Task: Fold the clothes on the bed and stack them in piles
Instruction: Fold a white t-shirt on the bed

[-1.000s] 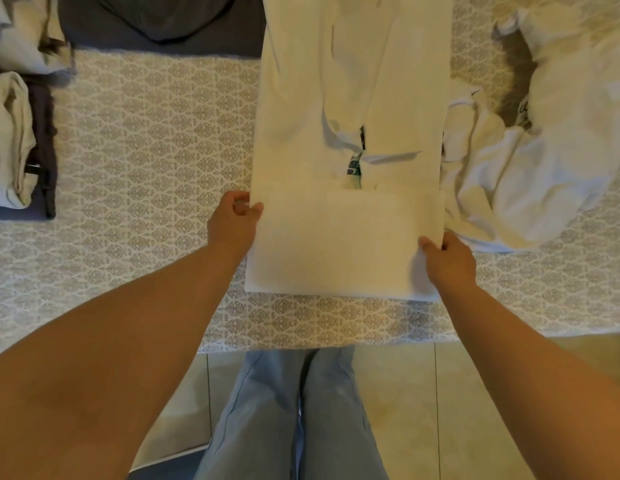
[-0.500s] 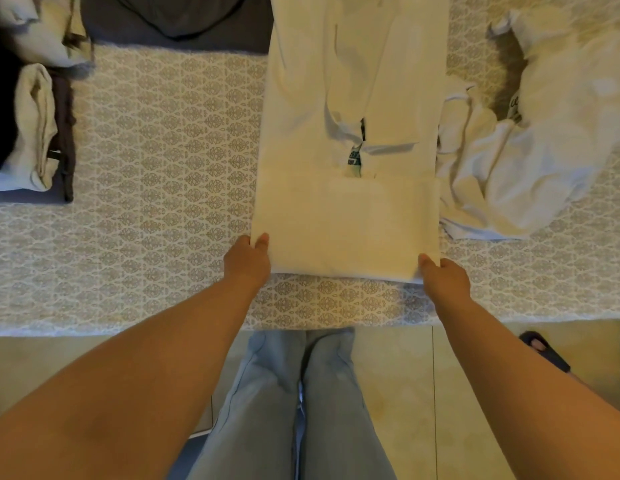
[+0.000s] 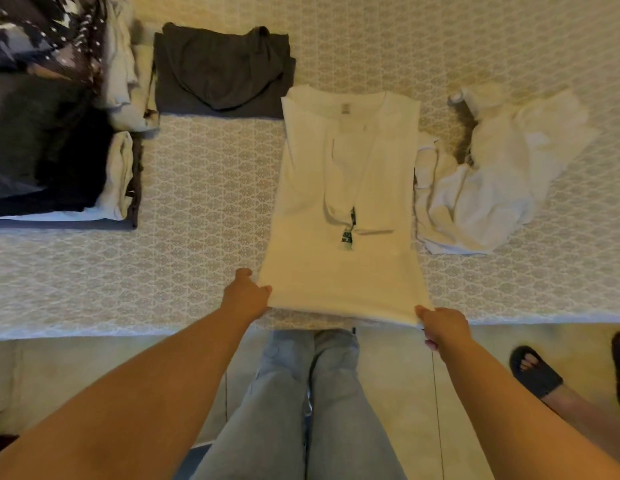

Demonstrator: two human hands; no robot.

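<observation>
where the bed's near edge meets the floor, a white t-shirt (image 3: 343, 216) lies flat on the bedspread (image 3: 211, 202), a long soft rectangle with sleeves folded inward, neck label at the far end, and a small dark printed patch showing near its middle. its near end is doubled over into a smooth band.

left hand (image 3: 245, 296): fingers curled, pinching the near left corner of the t-shirt's folded band.
right hand (image 3: 442, 323): thumb on top, fingers curled under, pinching the near right corner, at the mattress edge.

bedspread: pale woven cloth with a repeating small ornamental lattice pattern, matte.

dark grey garment (image 3: 221, 72): folded to a rough square, scooped neckline visible, just beyond the t-shirt's far left corner.
stack of folded clothes (image 3: 69, 168): far left; black, grey and cream layers, a cream rolled piece along its right side.
patterned dark fabric (image 3: 41, 32): top left corner, mottled print.
crumpled white garment (image 3: 499, 178): unfolded, heaped in soft creases, just beside the t-shirt's right edge.

below: light blue jeans (image 3: 312, 403), tiled floor, another person's foot in a dark slide sandal (image 3: 533, 370) at the right.
</observation>
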